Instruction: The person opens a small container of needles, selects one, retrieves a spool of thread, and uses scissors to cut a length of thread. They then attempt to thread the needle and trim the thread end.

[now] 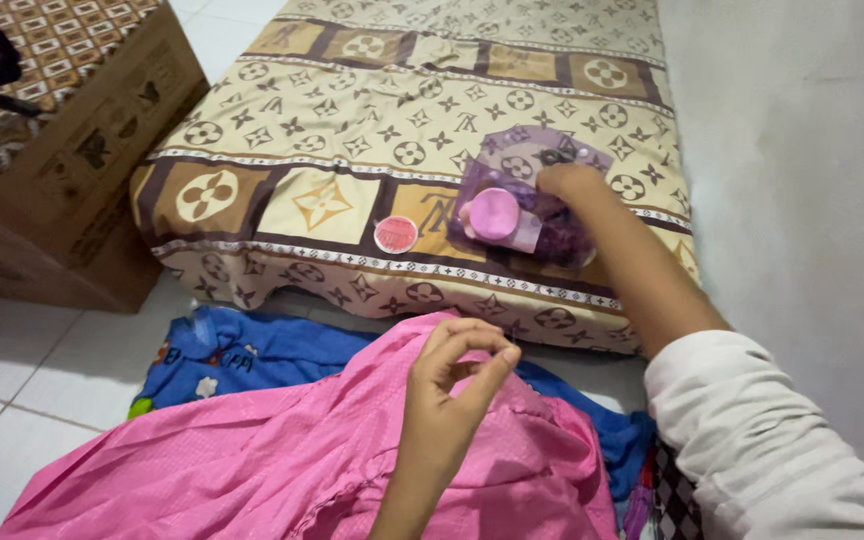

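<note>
Meanwhile, left hand (447,400) grip pinching pink cloth (252,460), right hand (572,185) grip inside clear purple bag (527,205) on mattress (352,130), closure hidden.

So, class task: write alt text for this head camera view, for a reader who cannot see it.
A person's right hand reaches into a clear purple plastic container on a patterned mattress, while the left hand pinches thumb and forefinger together above pink fabric. A small pink round lid lies beside the container.
</note>
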